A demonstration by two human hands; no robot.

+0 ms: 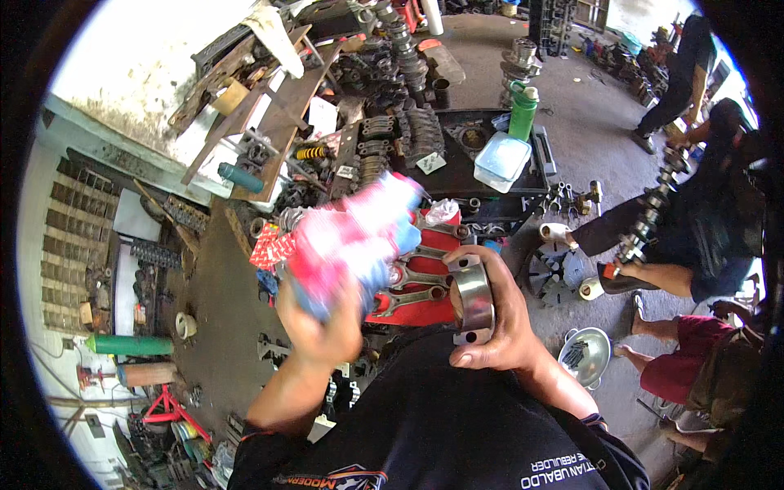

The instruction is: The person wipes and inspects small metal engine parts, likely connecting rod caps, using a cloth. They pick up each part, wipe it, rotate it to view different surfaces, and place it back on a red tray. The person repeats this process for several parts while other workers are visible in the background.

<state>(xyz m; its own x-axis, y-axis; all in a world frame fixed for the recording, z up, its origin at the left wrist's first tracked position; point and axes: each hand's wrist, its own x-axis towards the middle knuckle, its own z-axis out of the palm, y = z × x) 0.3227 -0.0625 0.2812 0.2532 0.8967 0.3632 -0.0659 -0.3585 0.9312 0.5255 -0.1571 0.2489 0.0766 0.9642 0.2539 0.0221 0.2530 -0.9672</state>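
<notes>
A pink, white and blue rag [351,233], smeared by motion, is bunched in my left hand [325,331], whose fingers close around it. My right hand [508,314] grips a connecting rod cap [475,300] with a shiny curved inner face and a bolt hole at each end. The thumb presses its lower end while the fingers wrap over the top. Just beyond the hands, several connecting rods [412,300] lie on a red cloth [437,241]. The rag hides part of that surface.
A black workbench [457,167] holds a clear plastic box [501,162] and a green bottle [523,113]. A metal basin [586,359] sits on the floor at right. People are close by on the right, one holding a crankshaft [653,204]. A red stand [173,412] is at left.
</notes>
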